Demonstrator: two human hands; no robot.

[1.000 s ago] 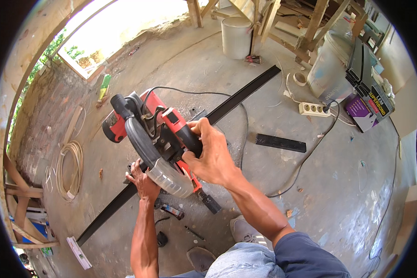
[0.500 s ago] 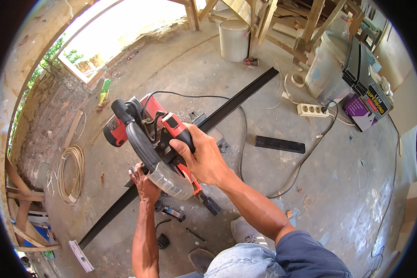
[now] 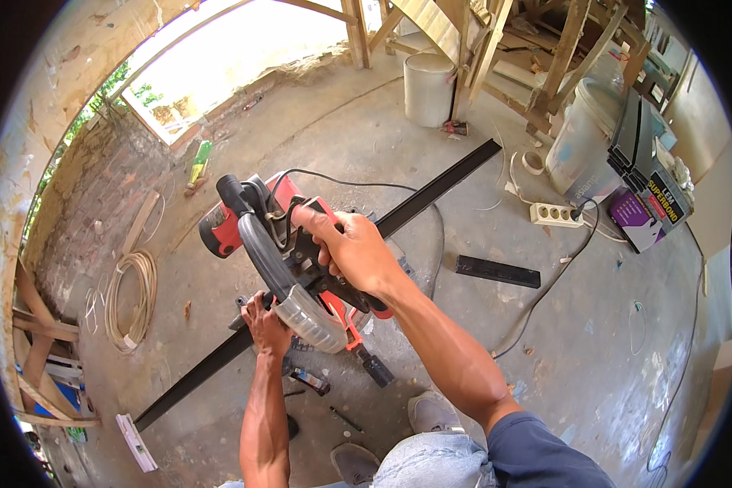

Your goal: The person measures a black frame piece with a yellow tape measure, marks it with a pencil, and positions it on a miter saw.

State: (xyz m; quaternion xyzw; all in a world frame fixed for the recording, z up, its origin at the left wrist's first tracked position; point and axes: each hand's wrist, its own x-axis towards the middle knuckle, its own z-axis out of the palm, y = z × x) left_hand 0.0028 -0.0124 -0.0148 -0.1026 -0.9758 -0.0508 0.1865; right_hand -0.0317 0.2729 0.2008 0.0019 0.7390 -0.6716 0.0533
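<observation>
A red and black miter saw [image 3: 262,256] stands on the floor, with a clear guard [image 3: 315,321] at its front. Its red handle is in the grasp of my right hand [image 3: 351,250], whose fingers wrap around it from above. A long black metal channel [image 3: 439,189] lies across the saw's base and sticks out on both sides. Left of the guard, my left hand [image 3: 267,327] has bent fingers at the saw's fence, beside the channel; what they grip is partly hidden. A short black channel piece [image 3: 498,271] lies on the floor to the right.
A power strip [image 3: 555,214] with a plugged-in cord, a purple box [image 3: 638,213] and white buckets [image 3: 429,91] stand farther back. A coil of cable [image 3: 130,301] lies left. A white strip [image 3: 137,443] sits at the channel's left end. A pencil [image 3: 346,419] lies near my shoes.
My right hand has shifted its hold on the saw's handle, now reaching farther over its top. My left hand stays beside the guard. The whole view has moved slightly.
</observation>
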